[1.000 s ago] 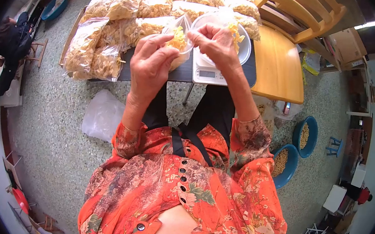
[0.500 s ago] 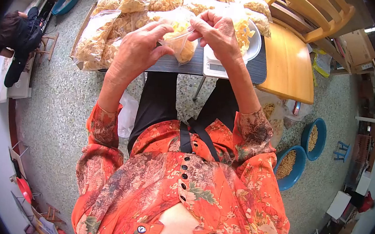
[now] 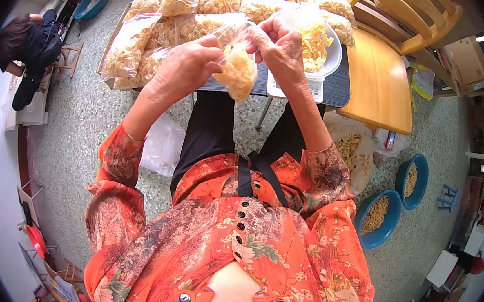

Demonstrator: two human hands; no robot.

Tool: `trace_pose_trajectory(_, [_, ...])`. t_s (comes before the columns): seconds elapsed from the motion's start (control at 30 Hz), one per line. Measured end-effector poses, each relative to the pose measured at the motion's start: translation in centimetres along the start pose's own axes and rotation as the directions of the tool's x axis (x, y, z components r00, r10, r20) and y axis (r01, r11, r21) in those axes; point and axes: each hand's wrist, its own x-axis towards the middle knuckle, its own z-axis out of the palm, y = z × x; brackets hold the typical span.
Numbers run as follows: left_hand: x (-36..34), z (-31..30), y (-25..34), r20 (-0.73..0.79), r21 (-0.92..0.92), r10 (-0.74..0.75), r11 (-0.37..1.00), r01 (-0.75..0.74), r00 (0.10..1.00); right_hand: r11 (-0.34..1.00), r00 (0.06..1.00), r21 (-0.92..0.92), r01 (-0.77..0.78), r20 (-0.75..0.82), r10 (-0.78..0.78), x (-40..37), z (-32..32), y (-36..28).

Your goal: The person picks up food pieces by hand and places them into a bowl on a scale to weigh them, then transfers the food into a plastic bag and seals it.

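Filled bags (image 3: 148, 31) crowded the bench (image 3: 335, 88) at upper centre, its near edge bare. The left hand (image 3: 189, 64) and right hand (image 3: 279, 48) pinched the top of a small bag (image 3: 237, 75) hanging past that edge.

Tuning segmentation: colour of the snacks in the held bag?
Pale yellow-orange, seen through the clear plastic bag; head view.

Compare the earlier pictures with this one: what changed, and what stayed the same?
The small bag, open above the table earlier, now hangs lower, past its edge, its top pinched between left hand and right hand. The bowl on the scale and the filled bags stayed put.
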Motion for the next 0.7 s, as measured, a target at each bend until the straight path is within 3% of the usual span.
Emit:
trace_pose_trajectory(0.03, [0.1, -0.3, 0.3, 0.0, 0.001, 0.002, 1.0, -0.002, 1.0, 1.0, 1.0, 0.009, 0.026, -0.007, -0.026, -0.1, 0.0, -0.3])
trace_pose_trajectory(0.1, [0.1, -0.7, 1.1, 0.057, -0.352, -0.219, 0.908, 0.225, 0.974, 0.998, 0.999, 0.042, 0.05, -0.012, -0.05, -0.4, 0.4, -0.7])
trace_pose_trajectory(0.23, [0.3, -0.1, 0.7, -0.116, -0.357, -0.158, 0.928, 0.107, 0.981, 0.993, 0.998, 0.106, 0.056, -0.001, -0.056, -1.3, 1.2, -1.4])
trace_pose_trajectory(0.3, [0.4, 0.0, 0.2, -0.25, -0.164, -0.042, 0.986, 0.0, 0.967, 0.996, 0.998, 0.075, 0.04, 0.039, -0.043, -1.8, 0.9, -1.5])
trace_pose_trajectory(0.33, [0.4, 0.0, 0.1, -0.256, -0.164, -0.043, 0.986, 0.001, 0.966, 0.997, 0.998, 0.072, 0.042, 0.043, -0.045, -2.2, 0.7, -1.9])
trace_pose_trajectory(0.37, [0.3, 0.1, 0.0, -0.245, -0.148, -0.033, 0.989, -0.004, 0.969, 0.932, 0.971, -0.283, 0.227, -0.008, -0.239, -2.8, 0.3, -2.5])
trace_pose_trajectory(0.4, [0.1, 0.1, 0.1, -0.234, -0.133, -0.024, 0.991, -0.008, 0.972, 0.717, 0.904, -0.604, 0.349, 0.014, -0.428, -3.3, 0.0, -3.2])
trace_pose_trajectory(0.47, [-0.1, -0.2, 0.7, -0.208, -0.1, -0.025, 0.995, 0.004, 0.978, 0.696, 0.905, -0.605, 0.386, 0.105, -0.411, -3.7, -0.8, -3.9])
trace_pose_trajectory(0.53, [-0.5, -0.3, 0.7, -0.188, -0.073, 0.027, 0.996, -0.041, 0.982, 0.529, 0.783, -0.578, 0.622, 0.473, -0.404, -3.4, -0.9, -3.8])
trace_pose_trajectory(0.57, [-0.7, -0.4, 0.8, -0.172, -0.095, 0.024, 0.995, -0.041, 0.985, 0.442, 0.767, -0.627, 0.642, 0.527, -0.367, -3.2, -1.1, -3.3])
trace_pose_trajectory(0.7, [-1.3, -0.1, 0.9, -0.217, -0.165, 0.079, 0.979, -0.116, 0.973, 0.517, 0.688, -0.522, 0.678, 0.698, -0.198, -1.9, -1.4, -3.2])
